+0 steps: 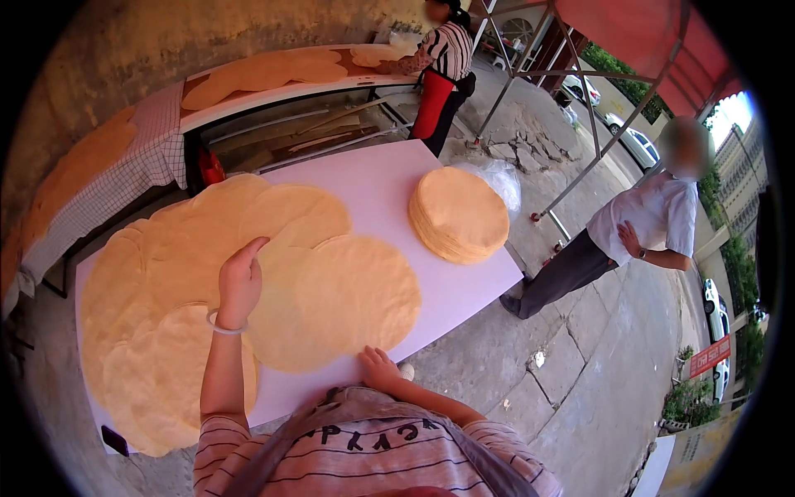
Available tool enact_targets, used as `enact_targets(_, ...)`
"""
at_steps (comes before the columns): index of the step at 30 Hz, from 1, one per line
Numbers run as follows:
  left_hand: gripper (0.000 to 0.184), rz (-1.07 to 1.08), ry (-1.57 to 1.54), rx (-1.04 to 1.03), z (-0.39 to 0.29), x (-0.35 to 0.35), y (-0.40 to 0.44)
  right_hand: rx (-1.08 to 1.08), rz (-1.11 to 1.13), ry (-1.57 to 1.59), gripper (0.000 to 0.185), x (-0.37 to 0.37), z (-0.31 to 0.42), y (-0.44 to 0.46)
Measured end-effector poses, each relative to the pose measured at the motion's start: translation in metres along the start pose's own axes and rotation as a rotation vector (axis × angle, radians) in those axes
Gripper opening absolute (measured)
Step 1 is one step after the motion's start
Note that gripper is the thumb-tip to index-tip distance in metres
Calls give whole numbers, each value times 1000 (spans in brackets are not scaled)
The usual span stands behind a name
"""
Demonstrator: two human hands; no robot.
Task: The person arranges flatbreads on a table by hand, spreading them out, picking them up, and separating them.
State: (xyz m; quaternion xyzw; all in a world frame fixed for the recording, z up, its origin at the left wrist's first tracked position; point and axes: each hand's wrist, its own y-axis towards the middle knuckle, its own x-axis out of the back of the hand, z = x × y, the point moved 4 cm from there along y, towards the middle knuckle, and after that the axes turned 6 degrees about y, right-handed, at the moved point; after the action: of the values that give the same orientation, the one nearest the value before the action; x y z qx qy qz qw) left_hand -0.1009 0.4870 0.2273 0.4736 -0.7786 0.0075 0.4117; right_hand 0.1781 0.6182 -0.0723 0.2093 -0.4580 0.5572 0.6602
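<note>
Thin, round flatbreads (166, 273) overlap in layers across the left and middle of the white table (381, 182). One pale round flatbread (348, 290) lies at their right side, over its neighbours. My left hand (240, 282), with a white bracelet at the wrist, is over the left side of this round, fingers stretched out; whether it touches the dough is unclear. At the near edge of the same round rests my right hand (380, 369), its fingers extended and touching the rim. A neat stack of flatbreads (460, 215) stands at the table's far right.
A clear plastic bag (499, 184) sits behind the stack. A dark phone-like object (114, 441) lies at the near left corner. Along the wall, a long table (186, 124) carries more flatbreads, with a co-worker (447, 58) there. Another person (642, 224) stands right, near metal poles (580, 161).
</note>
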Motion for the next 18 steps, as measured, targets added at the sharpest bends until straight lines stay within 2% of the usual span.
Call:
enact_targets(3,35,-94,42,-405,-26,-26,-21,31,15,-3,64,4,1,-1)
enact_targets(5,36,111,30,-422,-14,-71,-49,74,-10,1,63,1,-2,1)
enact_targets(9,37,482,202,-339,18,-153,-147,132,-88,46,59,-2,-8,-1)
enact_targets(11,41,543,-165,-234,33,-170,-178,116,-67,80,56,3,-8,-1)
enact_targets(14,41,702,-374,86,40,-178,-200,98,-39,111,49,-9,-14,1)
enact_targets(16,37,772,-384,76,37,-181,-202,119,-98,78,42,-7,-12,-1)
enact_targets(17,35,801,-394,73,35,-183,-201,47,-29,190,39,-9,-14,-1)
enact_targets(18,34,779,-366,-17,27,-183,-195,-24,39,298,36,5,-3,-3)
